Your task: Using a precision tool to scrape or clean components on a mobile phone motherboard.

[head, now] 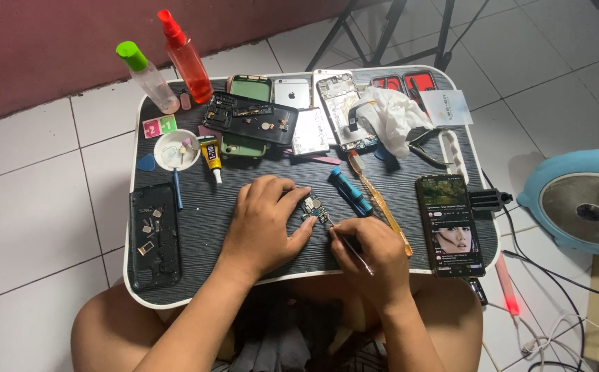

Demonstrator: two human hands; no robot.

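My left hand [263,219] rests on the dark lap table [203,227], its fingertips pinning a small phone circuit board [313,207] near the table's middle. To its right, my right hand [370,253] grips thin metal tweezers [352,251], whose tip touches the board's lower right edge. A blue screwdriver [351,191] and a translucent orange toothbrush [380,203] lie just beyond my right hand.
A lit phone [449,224] plays video at right. A phone back cover with small parts [153,235] lies at left. Opened phones [341,110], a white cloth [390,117], a glue tube [212,157], a small dish [177,149] and two spray bottles [188,58] stand behind. A blue fan [582,200] sits on the floor.
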